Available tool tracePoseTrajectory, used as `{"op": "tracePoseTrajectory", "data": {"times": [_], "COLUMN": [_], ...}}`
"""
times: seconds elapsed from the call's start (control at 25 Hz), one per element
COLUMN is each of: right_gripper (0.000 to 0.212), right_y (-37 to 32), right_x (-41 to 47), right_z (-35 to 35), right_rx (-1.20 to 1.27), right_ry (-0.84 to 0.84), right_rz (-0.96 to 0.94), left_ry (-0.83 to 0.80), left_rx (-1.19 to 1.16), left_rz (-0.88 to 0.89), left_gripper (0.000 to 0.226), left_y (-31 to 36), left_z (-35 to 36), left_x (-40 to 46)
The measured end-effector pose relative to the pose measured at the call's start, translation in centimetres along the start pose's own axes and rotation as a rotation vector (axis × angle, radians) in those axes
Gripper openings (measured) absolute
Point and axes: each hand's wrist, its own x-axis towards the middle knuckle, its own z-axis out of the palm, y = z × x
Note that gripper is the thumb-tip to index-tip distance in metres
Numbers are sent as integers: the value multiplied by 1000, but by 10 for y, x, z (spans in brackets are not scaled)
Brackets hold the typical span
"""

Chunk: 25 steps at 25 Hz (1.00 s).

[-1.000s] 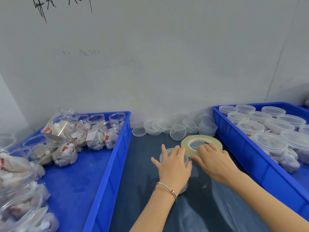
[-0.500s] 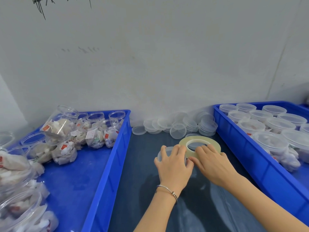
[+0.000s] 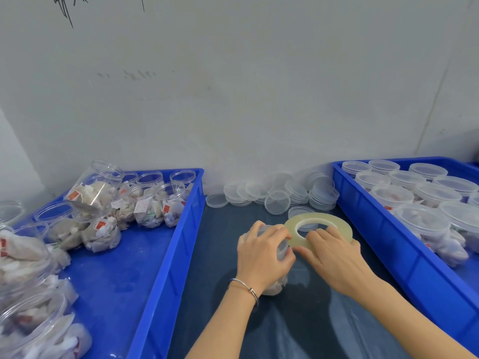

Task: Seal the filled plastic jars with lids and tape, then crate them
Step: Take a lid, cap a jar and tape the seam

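Head view. Worktop [image 3: 207, 268]: dark blue-grey, glossy, faint reflections

Jar [image 3: 281, 248]: clear plastic, round, upright on the worktop between the two crates, mostly hidden under the left hand. White contents show at its base

Left hand [image 3: 261, 255]: laid over the jar top, fingers curled down round the lid and wall, grasping the jar. Thin metal bracelet [image 3: 245, 286] at the wrist

Tape [image 3: 318, 230]: wide flat ring, pale yellow, translucent, large round core hole. Held roughly level, its near edge touching the jar top

Right hand [image 3: 334, 257]: fingers curled onto the near rim of the tape, grasping it; thumb tip close to the left thumb at the jar wall. Whether a free strip of tape runs onto the jar: cannot tell

Lids [image 3: 277, 194]: thin clear discs with shallow rims, in loose low stacks along the wall [image 3: 233, 99] at the back of the worktop; one lies partly under the tape

Left crate [image 3: 178, 244]: blue moulded plastic, smooth floor, ribbed sides. Holds open-mouthed clear jars stuffed with white paper-like sachets, some with red labels; one jar lies tilted on top of others

Right crate [image 3: 383, 244]: same blue plastic. Holds lidded clear jars standing in rows, lids frosted, white contents visible

Wall: grey-white, matt, scuffed, black scribble at top left
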Motion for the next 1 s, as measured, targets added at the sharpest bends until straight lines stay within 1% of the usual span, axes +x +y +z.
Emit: {"op": "tracePoseTrajectory", "data": {"times": [0.16, 0.32, 0.36, 0.4, 0.48, 0.52, 0.56, 0.6, 0.64, 0.72, 0.8, 0.88, 0.96, 1.0], "right_gripper": [40, 44, 43, 42, 49, 57, 62, 64, 61, 49, 41, 39, 39, 44], "right_y": [-20, -35, -35, -38, -39, -33, -26, -17, -10, 6, 12, 10, 9, 11], "right_x": [-16, -32, -39, -47, -70, -79, -82, -78, -70, -52, -32, -17, -6, -2], "right_z": [6, -10, -13, -18, -23, -22, -21, -17, -13, 6, 27, 46, 60, 63], "right_rx": [-78, -127, -94, -53, 136, 123, 68, -9, -24, 19, 40, 63, 96, 119], "right_ry": [54, 94, 96, 113, 285, 353, 332, 246, 104, -21, -87, -180, -261, -296], "right_rz": [143, 166, 175, 155, 55, 62, 77, 101, 167, 247, 236, 180, 115, 86], "left_ry": [23, -24, -7, 7, -1, -52, -100, -133, -130, -103, -130, -203, -253, -239], "left_rx": [-85, -158, -191, -228, -312, -332, -289, -240, -202, -166, -123, -4, 102, 94], "left_rz": [71, 128, 88, -17, -277, -317, -285, -247, -220, -202, -207, -251, -292, -306], "left_gripper": [22, 27, 25, 22, 15, 15, 15, 15, 14, 13, 13, 19, 28, 29], "left_y": [-12, -15, -18, -25, -47, -53, -50, -42, -32, -21, -20, -21, -16, -12], "left_z": [-3, -2, -3, -6, -14, -14, -14, -11, -8, -2, -2, -4, -4, -5], "left_x": [9, 15, 17, 21, 36, 39, 40, 38, 35, 31, 29, 30, 26, 24]}}
